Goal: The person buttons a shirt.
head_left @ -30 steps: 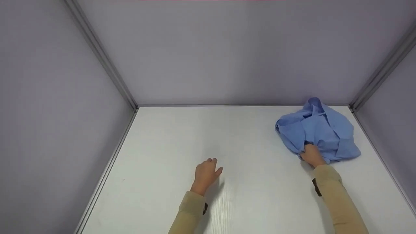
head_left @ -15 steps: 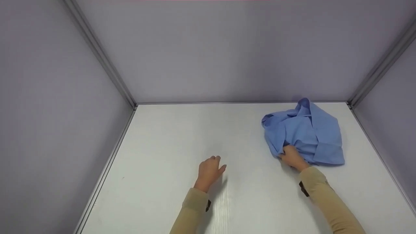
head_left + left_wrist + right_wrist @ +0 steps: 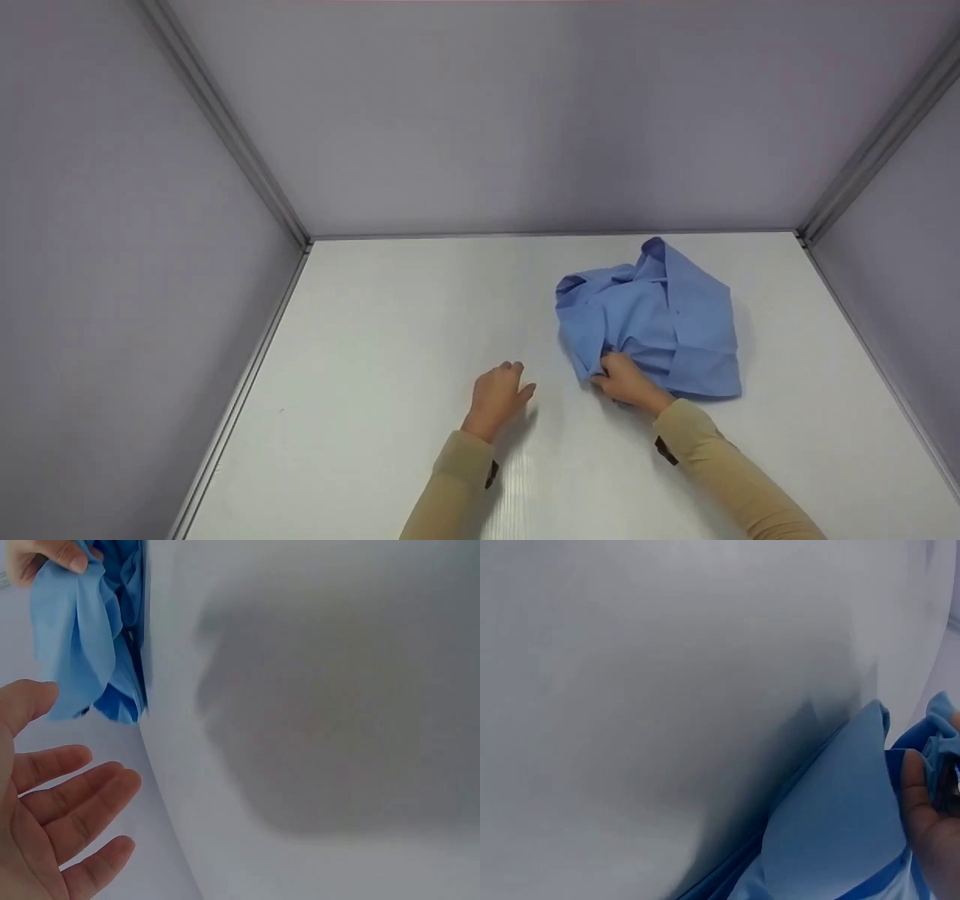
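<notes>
A crumpled light-blue shirt [image 3: 694, 330] lies on the right half of the white table, with a loop of cloth standing up at its back. My right hand [image 3: 630, 381] pinches its near left edge between thumb and fingers. In the right wrist view, the thumb of that hand [image 3: 930, 825] presses on bunched blue cloth [image 3: 832, 817]. To the left of the shirt, my left hand [image 3: 496, 397] hovers above the table and holds nothing. Its fingers [image 3: 82, 802] are spread and relaxed in the left wrist view, apart from the cloth.
The white table [image 3: 390, 337] is bounded by a grey back wall [image 3: 480, 120] and side walls [image 3: 150, 300]. Metal rails [image 3: 240, 157] run along the corners. Dark straps show at both sleeve cuffs [image 3: 465, 457].
My right hand has pulled the shirt left and toward me across the table, keeping its grip. My left hand has shifted slightly right.
</notes>
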Available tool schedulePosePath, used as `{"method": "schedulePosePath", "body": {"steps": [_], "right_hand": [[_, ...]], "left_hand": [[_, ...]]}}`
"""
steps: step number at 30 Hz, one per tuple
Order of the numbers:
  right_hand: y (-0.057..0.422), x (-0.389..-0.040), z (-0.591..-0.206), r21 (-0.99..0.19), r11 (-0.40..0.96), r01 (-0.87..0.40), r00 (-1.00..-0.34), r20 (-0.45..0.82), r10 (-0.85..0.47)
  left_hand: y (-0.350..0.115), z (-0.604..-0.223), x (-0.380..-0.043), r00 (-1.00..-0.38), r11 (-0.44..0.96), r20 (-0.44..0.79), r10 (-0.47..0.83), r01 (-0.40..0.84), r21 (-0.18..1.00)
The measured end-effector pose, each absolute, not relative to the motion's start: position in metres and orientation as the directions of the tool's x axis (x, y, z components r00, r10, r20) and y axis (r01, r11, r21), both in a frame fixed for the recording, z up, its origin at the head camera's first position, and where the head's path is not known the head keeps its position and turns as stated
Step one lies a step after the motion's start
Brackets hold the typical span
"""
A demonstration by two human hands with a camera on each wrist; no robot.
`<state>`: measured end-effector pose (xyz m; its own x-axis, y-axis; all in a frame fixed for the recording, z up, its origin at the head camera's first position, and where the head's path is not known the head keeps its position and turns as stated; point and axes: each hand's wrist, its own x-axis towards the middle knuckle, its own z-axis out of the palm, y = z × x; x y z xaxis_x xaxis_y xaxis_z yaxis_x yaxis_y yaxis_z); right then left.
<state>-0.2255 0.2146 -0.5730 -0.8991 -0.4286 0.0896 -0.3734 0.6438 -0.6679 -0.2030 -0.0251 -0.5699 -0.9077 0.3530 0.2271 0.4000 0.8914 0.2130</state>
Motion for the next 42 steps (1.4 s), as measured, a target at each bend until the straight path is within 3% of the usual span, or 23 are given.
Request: {"method": "schedulePosePath", "body": {"steps": [14,22,29,35,42], "right_hand": [[0.163,-0.208,-0.569,-0.696,0.544,-0.469,-0.833,0.143,-0.535],[0.151,-0.207,-0.565,-0.704,0.469,-0.533,-0.794,0.226,-0.564],[0.149,-0.206,-0.562,-0.703,0.451,-0.549,-0.790,0.260,-0.555],[0.154,-0.205,-0.558,-0.710,0.451,-0.541,-0.789,0.243,-0.564],[0.166,-0.207,-0.552,-0.666,0.425,-0.613,-0.757,0.343,-0.556]], "left_hand": [[-0.006,-0.572,-0.197,-0.937,0.848,0.017,0.348,0.322,0.421],[0.003,-0.581,-0.196,-0.924,0.710,0.123,0.361,0.358,0.607],[0.006,-0.586,-0.197,-0.903,0.725,0.271,0.332,0.429,0.539],[0.008,-0.582,-0.199,-0.933,0.765,0.208,0.294,0.360,0.534],[0.004,-0.577,-0.204,-0.956,0.800,0.190,0.225,0.292,0.524]]}}
